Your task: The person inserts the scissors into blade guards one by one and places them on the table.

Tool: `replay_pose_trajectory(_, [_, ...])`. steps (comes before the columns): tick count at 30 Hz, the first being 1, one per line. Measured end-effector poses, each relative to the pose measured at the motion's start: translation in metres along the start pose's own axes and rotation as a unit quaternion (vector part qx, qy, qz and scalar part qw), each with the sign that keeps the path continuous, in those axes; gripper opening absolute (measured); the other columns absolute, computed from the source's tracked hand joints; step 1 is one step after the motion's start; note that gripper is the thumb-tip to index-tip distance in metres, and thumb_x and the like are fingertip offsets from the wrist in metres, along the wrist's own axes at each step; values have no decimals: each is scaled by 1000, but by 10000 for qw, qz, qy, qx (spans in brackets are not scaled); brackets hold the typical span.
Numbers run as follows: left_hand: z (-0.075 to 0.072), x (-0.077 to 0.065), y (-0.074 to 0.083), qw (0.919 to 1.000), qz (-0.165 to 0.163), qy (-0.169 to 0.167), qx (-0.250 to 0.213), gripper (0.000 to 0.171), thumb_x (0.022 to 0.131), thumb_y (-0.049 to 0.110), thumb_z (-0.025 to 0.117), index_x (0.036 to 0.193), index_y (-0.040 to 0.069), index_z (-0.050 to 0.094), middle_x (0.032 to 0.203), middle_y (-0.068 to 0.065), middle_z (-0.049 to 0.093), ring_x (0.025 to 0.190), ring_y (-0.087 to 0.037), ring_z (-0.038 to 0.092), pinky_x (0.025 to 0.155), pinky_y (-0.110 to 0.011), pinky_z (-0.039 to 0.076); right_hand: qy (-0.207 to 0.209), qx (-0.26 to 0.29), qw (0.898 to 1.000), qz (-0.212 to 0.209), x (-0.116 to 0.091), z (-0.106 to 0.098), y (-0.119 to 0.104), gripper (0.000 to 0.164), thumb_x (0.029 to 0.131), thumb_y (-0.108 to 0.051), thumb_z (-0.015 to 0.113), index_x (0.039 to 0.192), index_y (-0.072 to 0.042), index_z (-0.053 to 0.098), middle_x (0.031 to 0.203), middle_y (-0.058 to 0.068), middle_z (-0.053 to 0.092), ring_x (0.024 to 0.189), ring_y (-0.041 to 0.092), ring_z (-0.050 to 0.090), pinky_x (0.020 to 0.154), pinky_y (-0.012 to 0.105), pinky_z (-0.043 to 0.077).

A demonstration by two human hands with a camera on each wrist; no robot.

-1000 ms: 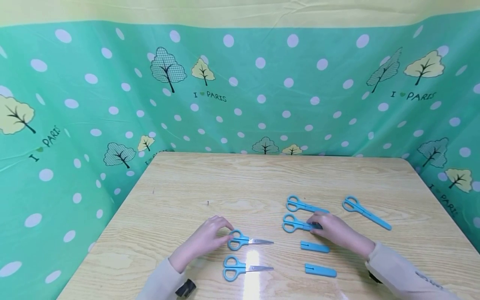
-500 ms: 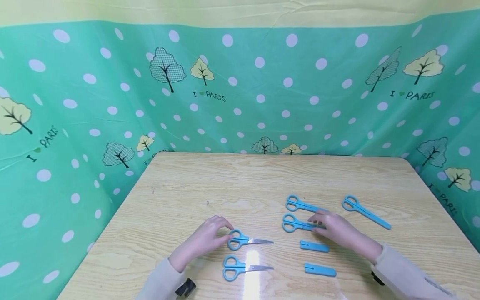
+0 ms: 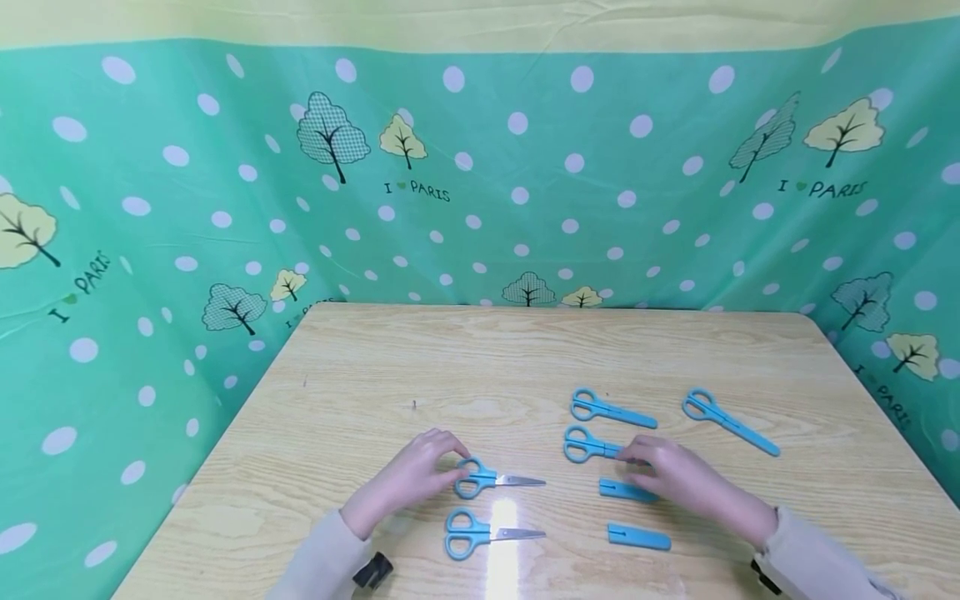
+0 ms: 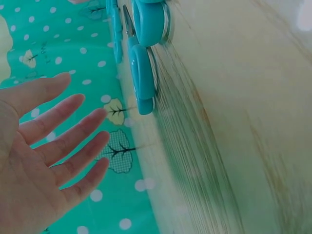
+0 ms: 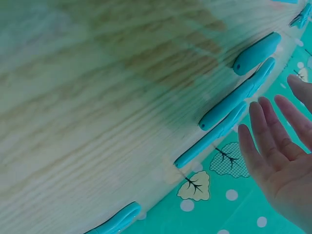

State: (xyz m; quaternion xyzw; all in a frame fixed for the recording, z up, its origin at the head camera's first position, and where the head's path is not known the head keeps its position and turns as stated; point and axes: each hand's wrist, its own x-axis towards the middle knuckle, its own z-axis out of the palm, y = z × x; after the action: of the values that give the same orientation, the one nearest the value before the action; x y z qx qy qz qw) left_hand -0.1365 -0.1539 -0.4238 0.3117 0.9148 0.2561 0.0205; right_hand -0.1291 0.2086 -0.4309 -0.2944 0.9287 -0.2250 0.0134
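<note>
My left hand is at the handle of unsheathed blue scissors; in the left wrist view its fingers are spread and nearly straight, apart from the blue handles. Nearer me lies a second bare-bladed pair of scissors. My right hand hovers over the tip of sheathed scissors and partly covers a loose blue sheath. Its fingers are extended, holding nothing, in the right wrist view. Another loose sheath lies nearer me.
Beyond the right hand lie sheathed scissors, with another sheathed pair angled farther right. Everything rests on a wooden table. A green dotted curtain hangs behind and along the sides.
My right hand has drawn back rightward and slightly toward me along the sheathed scissors, uncovering the tip of the farther sheathed pair. The left hand has stayed in place.
</note>
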Motion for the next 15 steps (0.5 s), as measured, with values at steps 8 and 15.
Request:
replay_pose_trajectory(8, [3,4,0,9998,7,-175,106,22,80,22,64,98,10,62,99,0,61,98,-18,54,87,-39,43,7,-5,10000,-42,-4,3,0,25,76,-15,67,98,-5,64,86,-4,60,78,10,57,66,24,50])
replay_pose_trajectory(15, [5,5,0,9989,-31,-449,119,26,75,18,68,98,6,62,97,-2,62,94,-19,55,85,-38,44,-116,77,9999,17,-6,4,-2,27,75,-19,67,99,-5,63,88,-4,60,79,11,57,68,26,50])
